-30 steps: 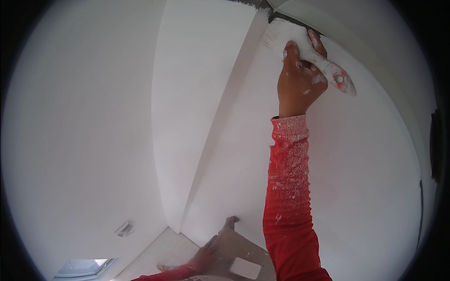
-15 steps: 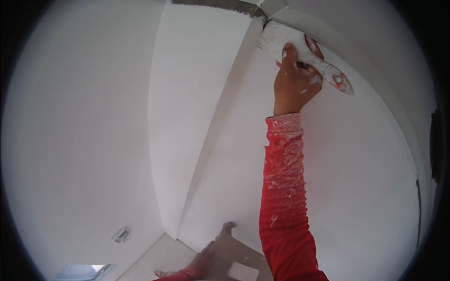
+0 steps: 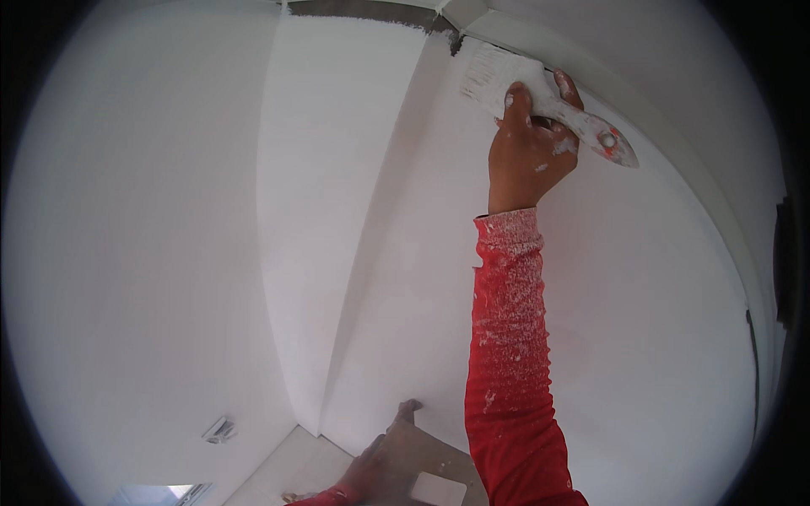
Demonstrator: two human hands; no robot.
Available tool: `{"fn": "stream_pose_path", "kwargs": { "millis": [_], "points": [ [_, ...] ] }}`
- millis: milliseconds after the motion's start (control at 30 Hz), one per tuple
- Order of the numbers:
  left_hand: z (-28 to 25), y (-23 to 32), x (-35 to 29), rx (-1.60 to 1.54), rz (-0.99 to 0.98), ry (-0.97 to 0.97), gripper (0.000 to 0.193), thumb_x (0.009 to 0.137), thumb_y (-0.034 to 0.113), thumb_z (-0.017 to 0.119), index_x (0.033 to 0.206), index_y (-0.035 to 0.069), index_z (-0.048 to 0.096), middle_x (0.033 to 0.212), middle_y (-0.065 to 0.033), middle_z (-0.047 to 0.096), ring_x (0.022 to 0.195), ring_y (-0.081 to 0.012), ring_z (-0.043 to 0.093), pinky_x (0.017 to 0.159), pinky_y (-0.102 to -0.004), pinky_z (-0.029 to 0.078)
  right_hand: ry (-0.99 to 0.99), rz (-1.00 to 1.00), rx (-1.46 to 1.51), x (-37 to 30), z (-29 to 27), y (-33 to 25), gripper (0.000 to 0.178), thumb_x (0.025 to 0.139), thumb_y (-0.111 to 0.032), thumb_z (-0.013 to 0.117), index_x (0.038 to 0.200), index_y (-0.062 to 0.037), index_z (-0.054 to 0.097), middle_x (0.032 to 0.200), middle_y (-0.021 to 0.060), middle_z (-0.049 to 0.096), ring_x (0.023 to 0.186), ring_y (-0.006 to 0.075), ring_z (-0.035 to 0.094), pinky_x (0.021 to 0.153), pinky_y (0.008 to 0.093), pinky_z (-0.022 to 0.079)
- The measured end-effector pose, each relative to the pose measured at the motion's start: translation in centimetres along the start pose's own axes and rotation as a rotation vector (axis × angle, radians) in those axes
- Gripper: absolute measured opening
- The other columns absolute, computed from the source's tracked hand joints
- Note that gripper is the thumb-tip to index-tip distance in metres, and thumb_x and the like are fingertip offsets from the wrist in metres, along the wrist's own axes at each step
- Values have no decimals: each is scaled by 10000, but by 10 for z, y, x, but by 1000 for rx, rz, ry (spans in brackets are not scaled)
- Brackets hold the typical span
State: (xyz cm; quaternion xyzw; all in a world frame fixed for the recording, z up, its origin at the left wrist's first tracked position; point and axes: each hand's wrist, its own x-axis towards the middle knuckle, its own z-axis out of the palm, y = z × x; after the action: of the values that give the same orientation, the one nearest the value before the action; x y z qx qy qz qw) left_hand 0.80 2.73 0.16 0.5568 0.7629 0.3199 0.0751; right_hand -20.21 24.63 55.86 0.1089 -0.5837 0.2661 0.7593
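Note:
My right hand (image 3: 533, 152), spotted with white paint, is closed around a broad paintbrush (image 3: 498, 78) high on the white wall. The bristles are coated white and lie against the wall near the upper corner, beside a dark unpainted patch (image 3: 456, 42). The pale, red-marked handle points down to the right. Low in the picture, my left hand (image 3: 368, 469) is at the left edge of a brown flat-faced object (image 3: 434, 460) and seems to grip it; its fingers are partly hidden. A small dark shape (image 3: 409, 411) beyond that object's upper end is hard to make out.
A dark unpainted strip (image 3: 363, 10) runs along the top of the wall. A pale ledge (image 3: 666, 139) curves down the right side. At lower left are a wall fitting (image 3: 221, 429) and a window (image 3: 156, 494). A pale rectangle (image 3: 439, 489) lies on the brown object.
The wall corner and dark patch have shifted left in view, so the brush now sits a little right of them. My right hand still grips it; my left hand has hardly moved.

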Motion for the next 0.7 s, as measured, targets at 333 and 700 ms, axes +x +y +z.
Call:
{"fn": "stream_pose_path", "kwargs": {
  "millis": [333, 700],
  "points": [
    [5, -2, -1, 51, -70, -83, 588, 920, 542, 569, 1399, 203, 536, 1528, -194, 386, 1375, -458, 386, 1107, -575, 360, -7, 31, -67, 7, -22, -11, 327, 832, 6, 700, 1142, 53, 609, 1072, 86, 656, 777, 161, 644, 682, 287, 523],
    [27, -22, -1, 51, 26, -10, 545, 909, 508, 599, 1350, 188, 580, 1509, -188, 408, 1379, -445, 380, 1115, -560, 359, 48, 50, -23, 11, -50, -14, 365, 865, -5, 686, 1211, 49, 583, 1047, 126, 648, 805, 156, 643, 700, 269, 548]
  ]
}}
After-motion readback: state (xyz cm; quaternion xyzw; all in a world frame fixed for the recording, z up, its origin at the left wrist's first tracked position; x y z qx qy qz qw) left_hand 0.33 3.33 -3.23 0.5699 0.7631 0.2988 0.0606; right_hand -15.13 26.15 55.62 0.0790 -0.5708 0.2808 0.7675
